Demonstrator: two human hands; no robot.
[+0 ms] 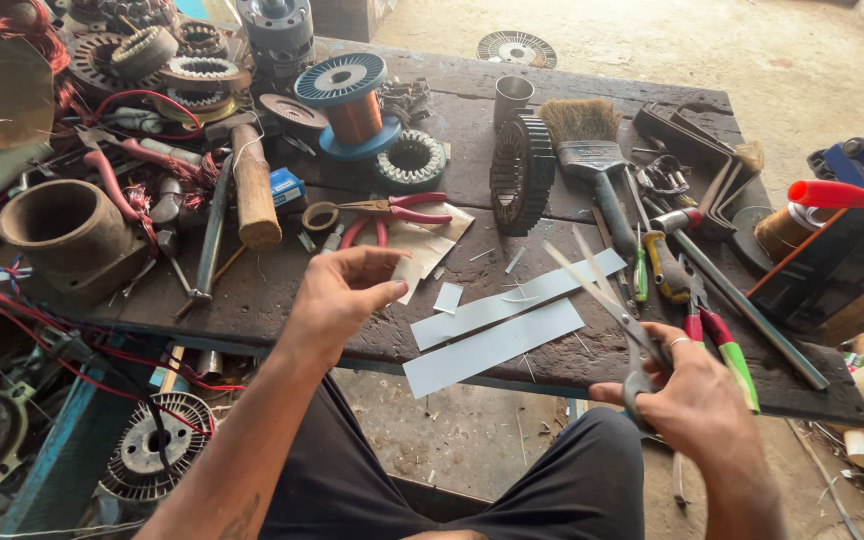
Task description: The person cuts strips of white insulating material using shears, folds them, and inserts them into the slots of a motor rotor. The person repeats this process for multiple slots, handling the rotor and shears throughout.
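Low on the right of the frame, the right hand [697, 400] grips scissors [617, 320], fingers curled through the handles, blades open toward two pale paper strips [497, 345] at the table [252, 290] front edge. Left of centre, the left hand [337, 295] hovers empty above the table, fingers loosely spread, near red-handled pliers [392, 212].
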